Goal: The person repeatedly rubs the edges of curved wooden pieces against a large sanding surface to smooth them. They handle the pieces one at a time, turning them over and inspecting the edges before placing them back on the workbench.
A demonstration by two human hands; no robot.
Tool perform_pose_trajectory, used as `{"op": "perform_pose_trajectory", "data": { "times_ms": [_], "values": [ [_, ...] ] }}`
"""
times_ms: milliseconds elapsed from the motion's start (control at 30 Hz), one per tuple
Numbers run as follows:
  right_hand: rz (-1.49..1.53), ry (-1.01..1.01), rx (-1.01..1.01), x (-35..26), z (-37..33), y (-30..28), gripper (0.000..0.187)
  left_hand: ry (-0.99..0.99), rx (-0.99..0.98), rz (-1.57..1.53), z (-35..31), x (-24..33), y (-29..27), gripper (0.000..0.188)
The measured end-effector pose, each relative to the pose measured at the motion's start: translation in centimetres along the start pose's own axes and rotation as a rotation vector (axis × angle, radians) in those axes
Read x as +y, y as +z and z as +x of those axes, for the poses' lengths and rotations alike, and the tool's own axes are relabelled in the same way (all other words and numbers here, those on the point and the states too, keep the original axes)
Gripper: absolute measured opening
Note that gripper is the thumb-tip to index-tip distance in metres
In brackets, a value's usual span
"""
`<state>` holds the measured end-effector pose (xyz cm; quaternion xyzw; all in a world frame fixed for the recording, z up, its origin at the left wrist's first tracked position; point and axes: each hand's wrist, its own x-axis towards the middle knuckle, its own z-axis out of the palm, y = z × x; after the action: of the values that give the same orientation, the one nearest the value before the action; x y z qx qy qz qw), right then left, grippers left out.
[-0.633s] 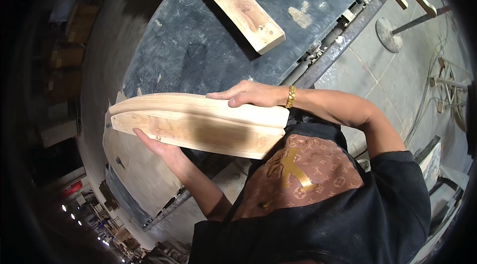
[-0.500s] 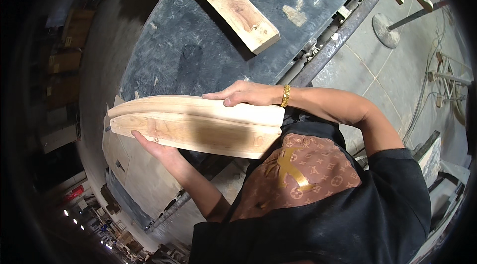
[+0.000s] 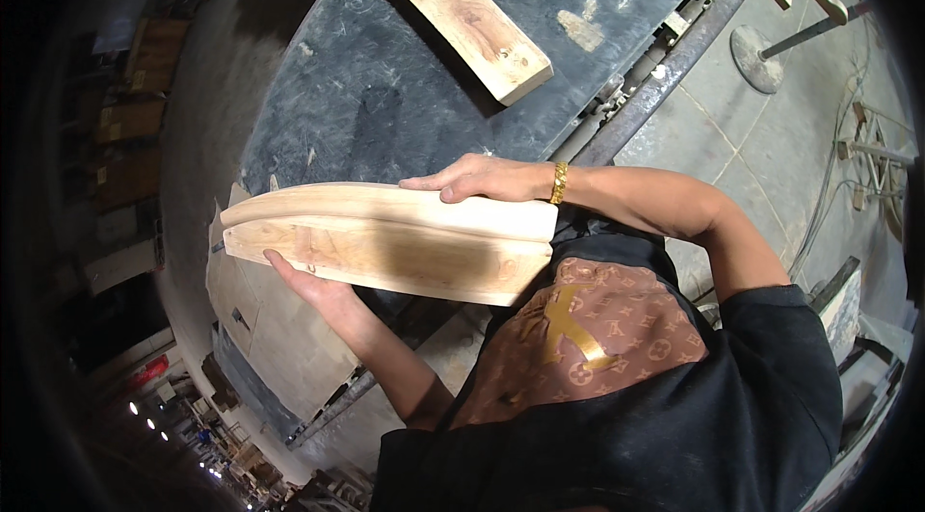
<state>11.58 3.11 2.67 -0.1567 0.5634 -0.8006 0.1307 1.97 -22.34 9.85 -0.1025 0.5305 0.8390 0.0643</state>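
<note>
A dark bench (image 3: 414, 78) stretches far; just near of it, a curved wooden piece (image 3: 424, 271) is held up, long axis left to right, narrower end pointing left. The right hand's (image 3: 496, 181) grip closes around its far edge, the left hand's (image 3: 323, 295) around its near edge.

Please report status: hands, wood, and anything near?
Right hand grips far edge; left hand supports near edge. Curved wooden piece held between them. Second wooden block lies beyond, on dark tabletop.
</note>
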Motion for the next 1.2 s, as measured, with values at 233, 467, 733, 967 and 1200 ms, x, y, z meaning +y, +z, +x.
{"op": "perform_pose_trajectory", "data": {
  "times_ms": [233, 467, 733, 967, 1200],
  "values": [
    [0.027, 0.005, -0.002, 0.1, 0.0, -0.1, 0.052, 0.031, -0.02, -0.01, 0.2, -0.2, -0.2, 0.063],
    [0.041, -0.003, -0.012, 0.5, 0.1, -0.2, 0.053, 0.06, 0.026, 0.011, -0.1, -0.4, 0.9, 0.064],
    [-0.02, -0.007, -0.01, 0.7, 0.0, -0.1, 0.05, 0.041, 0.053, -0.052, -0.1, -0.3, 0.9, 0.064],
    [-0.032, -0.029, -0.024, 0.4, -0.1, 0.0, 0.05, 0.039, 0.08, -0.096, -0.1, -0.3, 0.2, 0.067],
    [-0.03, -0.068, -0.007, 0.7, 0.0, 0.0, 0.052, 0.086, 0.098, -0.046, -0.1, -0.3, 0.6, 0.065]
  ]
}}
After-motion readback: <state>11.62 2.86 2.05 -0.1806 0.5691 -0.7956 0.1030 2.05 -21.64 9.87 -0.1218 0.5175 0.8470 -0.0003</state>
